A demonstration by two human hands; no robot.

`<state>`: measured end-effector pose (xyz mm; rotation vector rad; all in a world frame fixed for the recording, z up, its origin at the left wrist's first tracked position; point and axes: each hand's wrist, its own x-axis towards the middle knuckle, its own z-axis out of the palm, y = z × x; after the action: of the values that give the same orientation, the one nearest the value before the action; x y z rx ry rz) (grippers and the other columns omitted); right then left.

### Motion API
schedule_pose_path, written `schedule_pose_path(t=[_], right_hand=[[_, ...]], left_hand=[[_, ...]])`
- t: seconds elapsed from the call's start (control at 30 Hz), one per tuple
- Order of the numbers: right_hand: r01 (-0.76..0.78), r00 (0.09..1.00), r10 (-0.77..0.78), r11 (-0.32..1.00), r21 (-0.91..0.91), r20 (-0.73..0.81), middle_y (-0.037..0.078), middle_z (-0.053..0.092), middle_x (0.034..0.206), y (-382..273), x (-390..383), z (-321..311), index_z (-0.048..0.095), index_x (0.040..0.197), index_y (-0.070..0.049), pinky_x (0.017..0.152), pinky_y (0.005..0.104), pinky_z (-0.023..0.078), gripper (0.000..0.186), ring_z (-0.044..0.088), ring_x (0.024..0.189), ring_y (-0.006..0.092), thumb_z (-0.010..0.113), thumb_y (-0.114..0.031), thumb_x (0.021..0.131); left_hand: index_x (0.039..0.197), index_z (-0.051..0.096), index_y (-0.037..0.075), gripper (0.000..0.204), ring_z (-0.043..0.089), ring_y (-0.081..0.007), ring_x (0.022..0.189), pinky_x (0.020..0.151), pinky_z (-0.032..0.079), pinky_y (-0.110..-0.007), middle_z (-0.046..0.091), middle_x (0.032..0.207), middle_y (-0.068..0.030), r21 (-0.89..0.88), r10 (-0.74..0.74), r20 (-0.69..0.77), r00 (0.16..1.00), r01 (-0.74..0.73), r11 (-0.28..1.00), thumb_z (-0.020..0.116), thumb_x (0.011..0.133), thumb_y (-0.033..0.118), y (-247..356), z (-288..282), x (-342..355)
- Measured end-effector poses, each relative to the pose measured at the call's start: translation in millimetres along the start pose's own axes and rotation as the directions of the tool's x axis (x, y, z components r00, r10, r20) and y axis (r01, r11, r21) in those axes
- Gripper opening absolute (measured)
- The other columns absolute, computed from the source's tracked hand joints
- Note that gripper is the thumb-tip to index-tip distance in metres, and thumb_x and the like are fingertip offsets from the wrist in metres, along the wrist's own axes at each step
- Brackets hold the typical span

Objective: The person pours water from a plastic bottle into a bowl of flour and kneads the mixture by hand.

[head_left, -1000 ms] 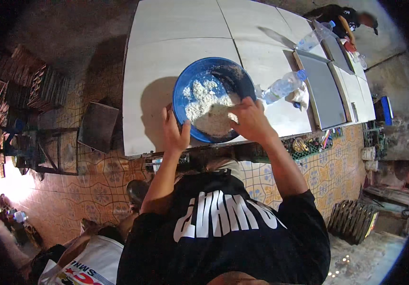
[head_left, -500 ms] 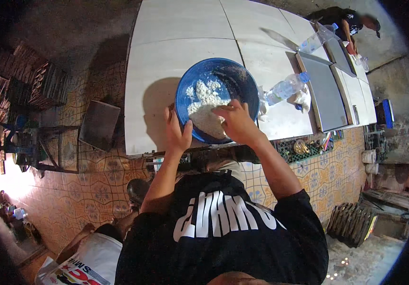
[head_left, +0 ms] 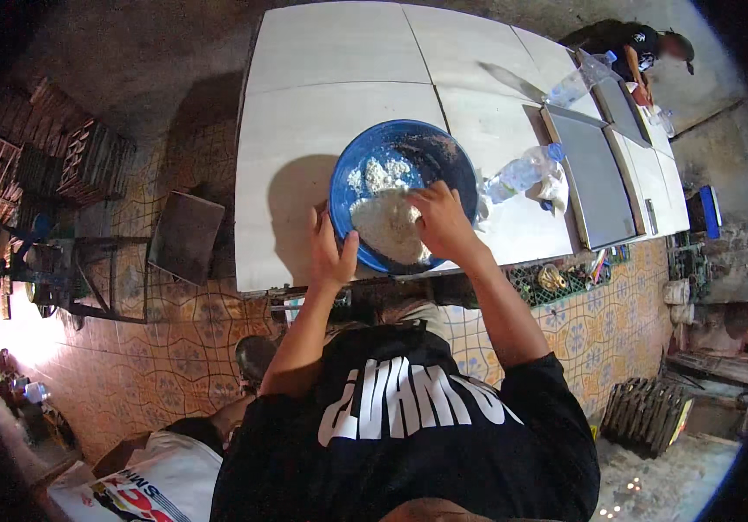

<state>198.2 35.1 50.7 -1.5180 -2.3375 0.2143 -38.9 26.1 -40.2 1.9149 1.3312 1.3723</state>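
A round blue bowl (head_left: 361, 162) holds white powder (head_left: 384, 174), with clumps at the back and a smoother, darker-looking mound toward the front. My left hand (head_left: 332, 257) grips the bowl's near-left side, thumb at the rim and fingers outside. Inside the bowl, my right hand (head_left: 444, 228) bends its fingers down at the powder; whether they pinch any is too small to make out. Just right of the bowl, a clear plastic bottle with a blue cap (head_left: 517, 174) lies beside a crumpled pale bag (head_left: 548, 193).
The white tiled table (head_left: 322, 52) carries grey trays (head_left: 587, 170) and another bottle (head_left: 570, 87). A person in black (head_left: 626, 48) is at its far right. Someone with a white garment (head_left: 135, 478) is low at my left. Crates (head_left: 87, 157) and metal frames stand left.
My right hand has moved from the bowl's right side inward over the powder, its fingers shifting position. My left hand keeps its grip. The whole view has shifted slightly.
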Motion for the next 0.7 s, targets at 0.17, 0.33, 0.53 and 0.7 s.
schedule_pose_path(t=[0.17, 0.33, 0.53, 0.7], right_hand=[[-0.068, 0.997, 0.067, 0.997, -0.024, -0.048, 0.015, 0.063, 0.135, -13, 33, 15, 0.060, 0.135, -0.003, 0.096, 0.0489, 0.042, 0.056, 0.053, 0.115, 0.0356, 0.063, -0.002, 0.079], [0.110, 0.993, -0.117, 0.973, -0.205, -0.024, 0.009, 0.073, 0.095, -24, 20, 41, 0.071, 0.114, -0.009, 0.091, 0.0471, 0.043, 0.033, 0.056, 0.112, 0.0325, 0.059, -0.016, 0.084], [0.284, 0.889, -0.188, 0.942, -0.180, 0.419, 0.007, 0.071, 0.089, -23, -9, 9, 0.073, 0.085, -0.010, 0.089, 0.0465, 0.043, 0.010, 0.057, 0.104, 0.0278, 0.066, -0.013, 0.078], [0.115, 0.985, -0.104, 0.990, -0.076, 0.137, 0.013, 0.070, 0.111, 9, -30, -27, 0.073, 0.106, -0.008, 0.093, 0.0500, 0.041, 0.027, 0.055, 0.113, 0.0335, 0.060, -0.005, 0.082]], left_hand=[[0.139, 0.049, -0.003, 0.060, 0.047, -0.0478, 0.128, 0.117, 0.026, -0.059, 0.055, 0.133, -0.0258, -0.062, -0.032, 0.116, 0.993, 0.040, 0.997, 0.062, 0.089, 0.027, 4, -2, 7], [0.135, 0.051, -0.003, 0.057, 0.046, -0.0479, 0.122, 0.109, 0.032, -0.059, 0.053, 0.131, -0.0262, -0.053, -0.040, 0.047, 0.998, 0.043, 0.998, 0.062, 0.087, 0.027, 8, -2, 9], [0.138, 0.050, -0.001, 0.058, 0.044, -0.0503, 0.129, 0.115, 0.029, -0.060, 0.052, 0.136, -0.0292, -0.073, -0.134, 0.065, 0.989, 0.139, 0.988, 0.061, 0.089, 0.029, 5, 1, 3], [0.141, 0.050, 0.001, 0.060, 0.046, -0.0506, 0.128, 0.120, 0.022, -0.060, 0.058, 0.131, -0.0278, 0.048, -0.148, 0.023, 0.989, 0.147, 0.988, 0.061, 0.090, 0.030, -6, 4, -4]])
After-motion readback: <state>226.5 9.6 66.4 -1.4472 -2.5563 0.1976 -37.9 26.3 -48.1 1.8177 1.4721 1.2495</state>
